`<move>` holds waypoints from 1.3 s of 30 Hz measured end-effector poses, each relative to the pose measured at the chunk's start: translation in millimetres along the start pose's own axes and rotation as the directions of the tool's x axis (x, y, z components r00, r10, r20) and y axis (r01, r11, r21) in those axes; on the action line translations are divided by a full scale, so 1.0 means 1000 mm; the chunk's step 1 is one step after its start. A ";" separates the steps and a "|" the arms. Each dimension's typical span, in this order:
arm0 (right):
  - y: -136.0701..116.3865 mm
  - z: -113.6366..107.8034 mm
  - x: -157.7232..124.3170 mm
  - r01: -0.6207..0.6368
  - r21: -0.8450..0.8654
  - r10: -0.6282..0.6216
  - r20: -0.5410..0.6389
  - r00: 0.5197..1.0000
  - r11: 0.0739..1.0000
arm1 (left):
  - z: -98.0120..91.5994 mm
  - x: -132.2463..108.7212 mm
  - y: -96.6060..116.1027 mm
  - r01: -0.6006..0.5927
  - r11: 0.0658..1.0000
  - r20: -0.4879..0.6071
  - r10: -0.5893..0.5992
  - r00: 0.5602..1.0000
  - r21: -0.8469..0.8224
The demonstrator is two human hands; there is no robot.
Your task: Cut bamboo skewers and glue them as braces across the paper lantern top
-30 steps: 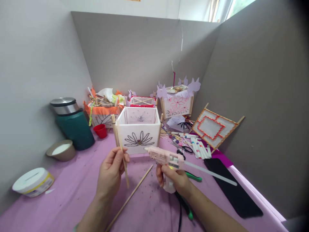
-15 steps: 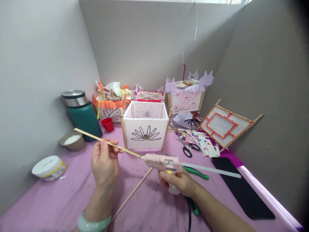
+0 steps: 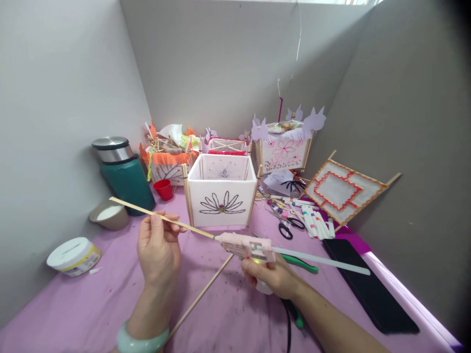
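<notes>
Pinched between the fingers of my left hand (image 3: 161,245) is a thin wooden stick (image 3: 134,209), slanting down to the right. My right hand (image 3: 274,275) is wrapped round the handle of a pale pink hot glue gun (image 3: 245,246). Its nozzle meets the stick's right end, and a long translucent glue stick (image 3: 324,261) juts from its back. A second wooden stick (image 3: 200,294) lies on the cloth below. Behind the hands stands a white square paper lantern (image 3: 222,203) with a dark flower drawing and wooden corner posts.
Green-handled pliers (image 3: 300,263) lie beside the right hand, near a black phone-like slab (image 3: 371,289). Scissors (image 3: 286,230), markers (image 3: 316,220) and a framed panel (image 3: 346,191) are at right. A green bottle (image 3: 127,181), a bowl (image 3: 109,215) and a white tub (image 3: 74,255) stand left.
The stick and my left hand have shifted very slightly left. The glue gun stays against the stick's end, with its rear glue stick tilted a little lower.
</notes>
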State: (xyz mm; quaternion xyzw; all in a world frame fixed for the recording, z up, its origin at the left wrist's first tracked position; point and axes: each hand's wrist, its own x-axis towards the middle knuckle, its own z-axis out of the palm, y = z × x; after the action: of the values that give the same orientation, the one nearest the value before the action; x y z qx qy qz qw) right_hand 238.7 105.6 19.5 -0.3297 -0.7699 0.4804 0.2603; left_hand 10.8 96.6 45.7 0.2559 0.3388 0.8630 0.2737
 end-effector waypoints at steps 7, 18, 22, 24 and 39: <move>0.001 0.001 0.001 0.020 0.047 -0.018 -0.043 0.999 0.999 | 0.000 0.001 -0.001 0.011 1.000 -0.016 -0.011 1.000 -0.013; -0.001 0.001 0.000 0.036 -0.003 -0.036 -0.042 0.998 0.999 | 0.000 0.001 -0.002 0.018 1.000 -0.013 -0.018 1.000 -0.003; -0.002 0.000 0.001 0.036 0.020 -0.035 -0.065 0.997 0.999 | -0.001 0.001 -0.002 0.022 1.000 -0.009 -0.022 1.000 -0.004; -0.002 0.000 0.001 0.037 0.025 -0.035 -0.069 0.997 0.999 | -0.001 0.001 -0.002 0.033 0.999 -0.011 -0.033 0.999 -0.009; 0.000 0.001 0.002 0.025 -0.005 -0.025 -0.050 0.998 1.000 | -0.002 0.002 -0.004 0.075 0.997 -0.010 -0.076 0.997 -0.011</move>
State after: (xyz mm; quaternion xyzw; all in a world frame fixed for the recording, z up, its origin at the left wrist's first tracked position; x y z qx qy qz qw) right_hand 236.5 106.3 19.0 -0.3326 -0.7681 0.4672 0.2848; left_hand 9.7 99.2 42.2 0.2370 0.3449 0.8552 0.3057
